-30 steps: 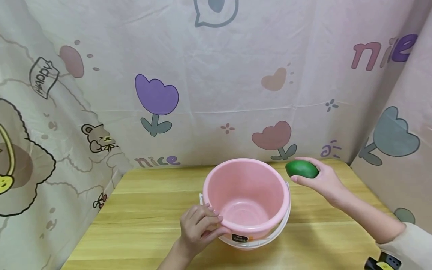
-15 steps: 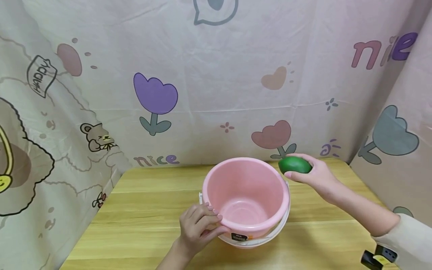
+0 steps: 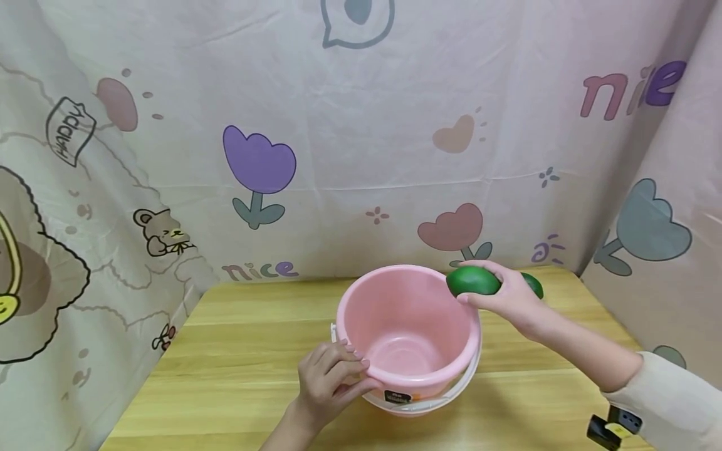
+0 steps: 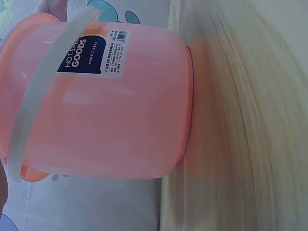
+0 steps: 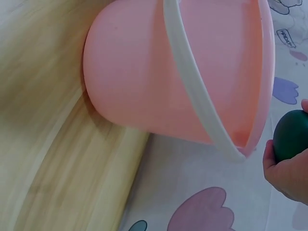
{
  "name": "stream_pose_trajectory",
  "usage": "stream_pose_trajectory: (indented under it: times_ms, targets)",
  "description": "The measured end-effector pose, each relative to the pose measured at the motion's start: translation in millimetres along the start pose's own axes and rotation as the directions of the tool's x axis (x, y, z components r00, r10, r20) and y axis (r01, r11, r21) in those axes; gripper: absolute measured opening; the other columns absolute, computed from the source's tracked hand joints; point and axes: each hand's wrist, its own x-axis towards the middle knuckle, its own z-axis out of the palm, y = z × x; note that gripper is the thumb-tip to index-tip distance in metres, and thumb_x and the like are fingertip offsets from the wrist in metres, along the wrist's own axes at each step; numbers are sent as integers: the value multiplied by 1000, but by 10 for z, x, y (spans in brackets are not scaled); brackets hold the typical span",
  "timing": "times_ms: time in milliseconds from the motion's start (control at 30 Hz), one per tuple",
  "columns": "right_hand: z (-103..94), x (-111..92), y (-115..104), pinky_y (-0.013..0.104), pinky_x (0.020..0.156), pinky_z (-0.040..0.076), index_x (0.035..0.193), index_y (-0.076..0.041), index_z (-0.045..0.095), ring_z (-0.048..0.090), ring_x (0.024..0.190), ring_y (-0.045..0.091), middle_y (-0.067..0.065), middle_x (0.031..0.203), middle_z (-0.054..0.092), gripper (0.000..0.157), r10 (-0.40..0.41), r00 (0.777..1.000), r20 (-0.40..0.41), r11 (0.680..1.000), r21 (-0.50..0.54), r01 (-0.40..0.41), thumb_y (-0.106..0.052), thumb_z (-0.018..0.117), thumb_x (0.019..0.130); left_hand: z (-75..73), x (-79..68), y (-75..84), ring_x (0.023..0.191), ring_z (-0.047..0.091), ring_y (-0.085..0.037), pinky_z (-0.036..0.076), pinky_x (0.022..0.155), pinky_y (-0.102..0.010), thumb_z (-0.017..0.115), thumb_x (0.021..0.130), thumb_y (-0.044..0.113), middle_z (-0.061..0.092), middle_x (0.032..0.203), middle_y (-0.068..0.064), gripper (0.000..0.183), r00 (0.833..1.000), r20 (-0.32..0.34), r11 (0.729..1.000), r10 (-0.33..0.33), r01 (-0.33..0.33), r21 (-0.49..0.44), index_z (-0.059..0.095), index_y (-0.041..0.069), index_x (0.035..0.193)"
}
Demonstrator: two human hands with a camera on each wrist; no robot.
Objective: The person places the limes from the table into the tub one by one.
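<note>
A pink plastic bucket (image 3: 406, 300) stands upright on the wooden table, its mouth facing up and nothing visible inside. My left hand (image 3: 334, 379) grips its near-left rim, fingers over the edge and thumb on the outside. In the right hand (image 3: 516, 300) is a smooth, dark green egg-shaped fruit (image 3: 472, 280), held between thumb and fingers at the far-right rim, which it overlaps in the head view. The right wrist view shows this fruit (image 5: 291, 136) beside the bucket's mouth. A second green rounded thing (image 3: 533, 285) shows behind the right hand, mostly hidden by it.
The bucket's white handle (image 3: 445, 401) hangs down around its near side, below the rim. A printed label (image 4: 91, 54) is on the bucket's wall. Behind the wooden table (image 3: 242, 351) hangs a patterned cloth (image 3: 338, 125), which also runs along both sides.
My right hand has moved left with the green fruit, from right of the bucket to over its rim. A second green thing has come into sight behind it. The left hand stays on the rim.
</note>
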Motion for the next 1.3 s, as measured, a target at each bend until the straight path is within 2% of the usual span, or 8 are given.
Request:
stream_pose_trajectory:
  times_ms: [200, 500, 767, 1000, 1300]
  targets:
    - [33, 46, -75, 31, 71, 52, 126, -18, 49, 57, 87, 25, 15, 113, 56, 61, -22, 1000, 15, 999, -35, 23, -28, 75, 73, 11, 1, 2, 59, 55, -14, 53, 59, -21, 72, 73, 37, 58, 61, -2, 34, 1000, 5, 1000, -1, 1, -9, 64, 6, 62]
    - [74, 144, -179, 33, 71, 54, 124, -22, 51, 58, 85, 25, 13, 110, 57, 59, -58, 996, 63, 998, -13, 59, -25, 77, 71, 30, 0, 7, 58, 54, -14, 53, 59, -20, 72, 72, 38, 58, 60, -2, 35, 1000, -10, 1000, 6, -6, -12, 63, 6, 60]
    - [184, 223, -374, 34, 70, 54, 120, -26, 53, 60, 82, 23, 7, 105, 61, 58, -150, 983, 103, 987, -43, 155, -25, 79, 68, 31, -5, 0, 58, 54, -14, 53, 59, -21, 72, 72, 39, 58, 60, -2, 35, 1000, -7, 1000, 8, -9, -15, 63, 6, 60]
    - [336, 298, -431, 33, 69, 54, 117, -20, 55, 60, 78, 21, 8, 99, 62, 55, -220, 962, 163, 973, -29, 228, -22, 79, 67, 28, 10, -4, 58, 54, -14, 53, 59, -20, 72, 72, 38, 57, 60, -2, 35, 1000, -1, 1000, 6, -6, -15, 63, 6, 61]
    - [468, 326, -468, 32, 69, 54, 119, -17, 54, 59, 80, 19, 6, 104, 60, 58, -237, 948, 214, 968, -36, 250, -24, 79, 68, 10, -67, -9, 59, 55, -13, 53, 61, -20, 74, 70, 38, 58, 61, -1, 34, 1000, -4, 1000, 5, -5, -14, 64, 7, 62]
